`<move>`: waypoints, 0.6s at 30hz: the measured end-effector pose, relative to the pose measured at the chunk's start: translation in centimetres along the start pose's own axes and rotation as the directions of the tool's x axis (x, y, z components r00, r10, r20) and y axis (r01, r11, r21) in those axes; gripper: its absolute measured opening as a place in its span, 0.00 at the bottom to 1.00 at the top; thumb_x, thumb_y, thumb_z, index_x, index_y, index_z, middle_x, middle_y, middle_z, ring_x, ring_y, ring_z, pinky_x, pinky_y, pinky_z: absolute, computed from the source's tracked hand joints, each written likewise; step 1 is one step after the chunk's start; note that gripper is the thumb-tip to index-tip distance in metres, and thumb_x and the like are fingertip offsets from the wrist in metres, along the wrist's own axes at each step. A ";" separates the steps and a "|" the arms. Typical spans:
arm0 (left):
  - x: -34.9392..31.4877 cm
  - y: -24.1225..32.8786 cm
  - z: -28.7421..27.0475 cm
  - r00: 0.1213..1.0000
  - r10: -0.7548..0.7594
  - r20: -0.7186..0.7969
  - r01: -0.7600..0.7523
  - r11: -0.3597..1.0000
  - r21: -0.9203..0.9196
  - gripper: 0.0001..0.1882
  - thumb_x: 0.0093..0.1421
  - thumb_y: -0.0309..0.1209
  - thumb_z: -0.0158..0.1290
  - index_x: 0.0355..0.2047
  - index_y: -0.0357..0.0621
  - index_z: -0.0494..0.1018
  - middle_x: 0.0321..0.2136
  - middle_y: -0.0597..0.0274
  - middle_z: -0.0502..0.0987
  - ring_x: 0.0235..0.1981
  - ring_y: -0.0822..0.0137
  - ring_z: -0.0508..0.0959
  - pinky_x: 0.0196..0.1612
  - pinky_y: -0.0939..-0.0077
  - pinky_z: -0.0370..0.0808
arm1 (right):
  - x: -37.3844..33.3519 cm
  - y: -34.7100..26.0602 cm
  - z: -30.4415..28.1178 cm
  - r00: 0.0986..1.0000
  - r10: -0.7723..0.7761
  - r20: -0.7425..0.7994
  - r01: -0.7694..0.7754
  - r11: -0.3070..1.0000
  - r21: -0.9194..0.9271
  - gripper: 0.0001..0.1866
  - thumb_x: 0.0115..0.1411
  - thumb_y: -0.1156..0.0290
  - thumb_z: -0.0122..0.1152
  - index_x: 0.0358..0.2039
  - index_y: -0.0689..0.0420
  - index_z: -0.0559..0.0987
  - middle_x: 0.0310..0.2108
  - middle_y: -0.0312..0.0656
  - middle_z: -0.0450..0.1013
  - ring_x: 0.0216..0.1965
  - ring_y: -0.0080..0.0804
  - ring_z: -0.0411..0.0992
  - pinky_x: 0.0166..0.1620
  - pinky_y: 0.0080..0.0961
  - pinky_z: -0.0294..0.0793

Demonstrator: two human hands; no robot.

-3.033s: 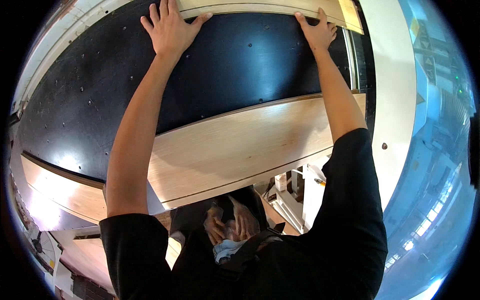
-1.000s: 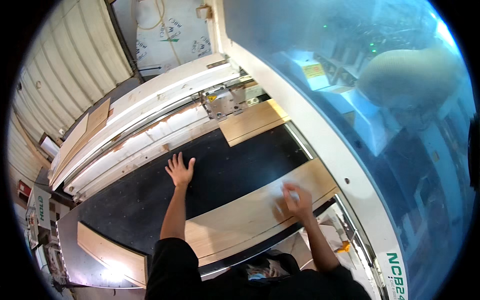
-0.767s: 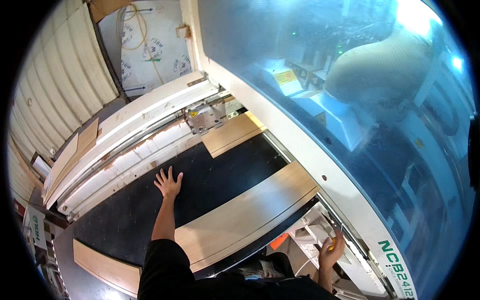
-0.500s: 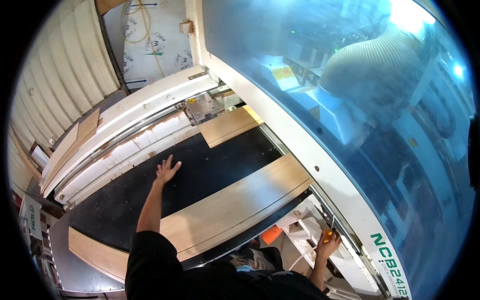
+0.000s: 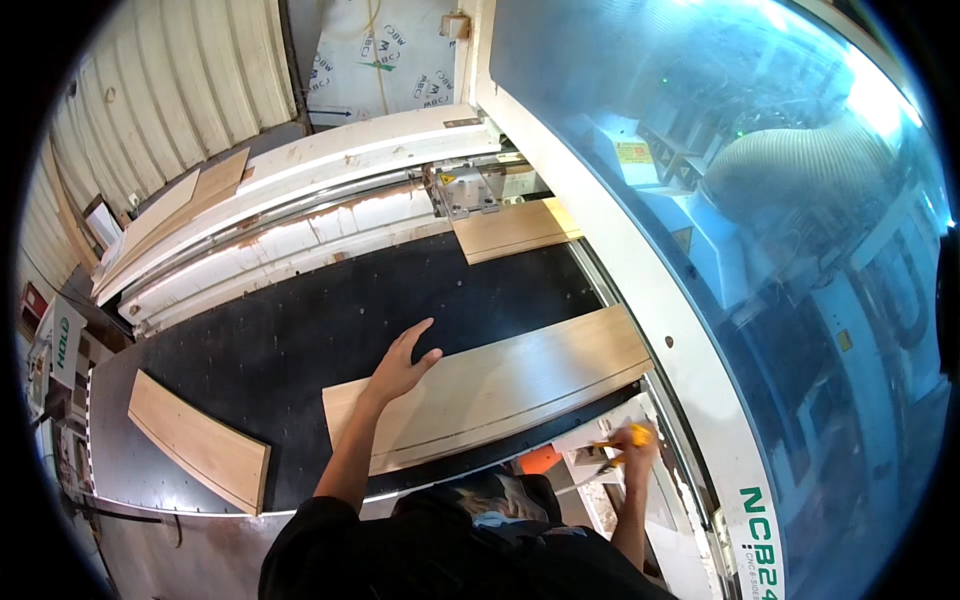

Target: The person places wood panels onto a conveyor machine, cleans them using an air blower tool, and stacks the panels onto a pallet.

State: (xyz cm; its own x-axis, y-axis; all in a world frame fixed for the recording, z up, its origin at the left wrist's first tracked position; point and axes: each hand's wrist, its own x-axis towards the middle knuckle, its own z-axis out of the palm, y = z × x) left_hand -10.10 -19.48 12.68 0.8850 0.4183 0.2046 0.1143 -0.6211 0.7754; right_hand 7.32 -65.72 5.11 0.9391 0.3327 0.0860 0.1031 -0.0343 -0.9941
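My left hand (image 5: 402,367) is open, fingers spread, over the far left part of a long light wood panel (image 5: 500,385). Whether it touches the panel I cannot tell. The panel has a groove along its near side and lies on the black machine table (image 5: 300,350). At the right, beside the white rail, my right hand (image 5: 638,452) is closed around a yellow-handled tool (image 5: 640,434). Motion smears that tool, so its exact kind does not show. Nearby is an orange piece (image 5: 540,460), partly hidden by my body.
A shorter wood panel (image 5: 200,440) lies at the table's left end. Another board (image 5: 515,230) sits by a metal clamp (image 5: 465,190) at the far side. The machine's white frame (image 5: 650,330) and blue window (image 5: 780,220) stand at right. Boards (image 5: 215,190) lean far left.
My left hand has moved from above the black table toward me, to the long panel. My right hand has swung the yellow-handled tool leftward. The view has shifted left.
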 end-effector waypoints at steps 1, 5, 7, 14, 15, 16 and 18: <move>-0.2 0.2 0.5 1.000 0.013 -0.022 -0.014 1.000 -0.021 0.34 0.68 0.49 0.54 0.67 0.44 0.63 0.65 0.43 0.66 0.66 0.47 0.67 0.67 0.58 0.62 | -0.1 -0.9 3.2 0.995 0.054 0.084 -0.065 0.990 0.128 0.09 0.67 0.69 0.63 0.39 0.59 0.72 0.29 0.37 0.75 0.30 0.25 0.76 0.34 0.23 0.78; -1.5 0.8 2.5 0.991 -0.124 -0.054 0.081 0.859 -0.506 0.27 0.70 0.44 0.53 0.61 0.39 0.69 0.56 0.51 0.75 0.57 0.58 0.75 0.61 0.64 0.69 | -2.7 -3.7 13.1 0.818 0.190 0.543 -0.030 0.957 -0.289 0.20 0.60 0.54 0.72 0.33 0.55 0.72 0.27 0.34 0.73 0.29 0.23 0.72 0.31 0.24 0.72; -2.4 1.2 3.0 0.985 -0.150 -0.081 0.058 0.741 -0.669 0.23 0.70 0.42 0.52 0.58 0.38 0.72 0.50 0.55 0.79 0.52 0.63 0.78 0.57 0.68 0.72 | -4.6 -6.6 16.1 0.731 0.230 0.642 -0.007 0.944 -0.331 0.23 0.60 0.51 0.72 0.34 0.57 0.72 0.27 0.36 0.69 0.29 0.26 0.66 0.32 0.26 0.69; -7.4 1.3 -1.1 0.887 -0.371 -0.276 0.005 0.604 -0.797 0.17 0.71 0.40 0.51 0.50 0.39 0.75 0.38 0.61 0.82 0.41 0.70 0.79 0.49 0.73 0.74 | -4.2 -4.3 15.3 0.715 0.336 0.614 -0.198 0.939 -0.283 0.18 0.62 0.60 0.70 0.34 0.58 0.72 0.26 0.35 0.70 0.29 0.24 0.68 0.32 0.24 0.71; -8.1 1.9 -1.6 0.874 -0.380 -0.302 -0.004 0.617 -0.787 0.18 0.71 0.41 0.50 0.50 0.40 0.75 0.37 0.62 0.82 0.41 0.70 0.79 0.49 0.73 0.74 | -4.0 -5.3 15.3 0.710 0.370 0.599 -0.255 0.928 -0.272 0.16 0.63 0.62 0.69 0.34 0.58 0.72 0.26 0.35 0.70 0.29 0.23 0.69 0.33 0.23 0.72; -8.4 1.9 -1.3 0.892 -0.347 -0.288 0.005 0.646 -0.763 0.19 0.72 0.40 0.49 0.54 0.41 0.72 0.37 0.61 0.82 0.41 0.69 0.79 0.51 0.71 0.73 | -4.1 -6.8 15.8 0.777 0.274 0.567 -0.224 0.962 -0.158 0.14 0.64 0.65 0.68 0.34 0.58 0.71 0.26 0.35 0.71 0.29 0.23 0.70 0.34 0.22 0.73; -8.7 1.9 0.4 0.970 -0.204 -0.133 0.054 0.712 -0.700 0.20 0.71 0.40 0.50 0.57 0.41 0.70 0.40 0.59 0.81 0.43 0.67 0.79 0.52 0.70 0.73 | -3.9 -5.4 15.5 0.879 0.083 0.470 -0.118 0.992 0.046 0.08 0.66 0.71 0.63 0.37 0.61 0.74 0.26 0.36 0.73 0.28 0.23 0.73 0.35 0.20 0.75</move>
State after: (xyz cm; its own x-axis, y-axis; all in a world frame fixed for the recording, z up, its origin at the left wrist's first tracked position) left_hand -17.43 -24.61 12.10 0.7750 0.6206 0.1195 -0.1870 0.0446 0.9813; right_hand -1.97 -52.27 9.08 0.6795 0.7327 -0.0378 -0.0236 -0.0296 -0.9993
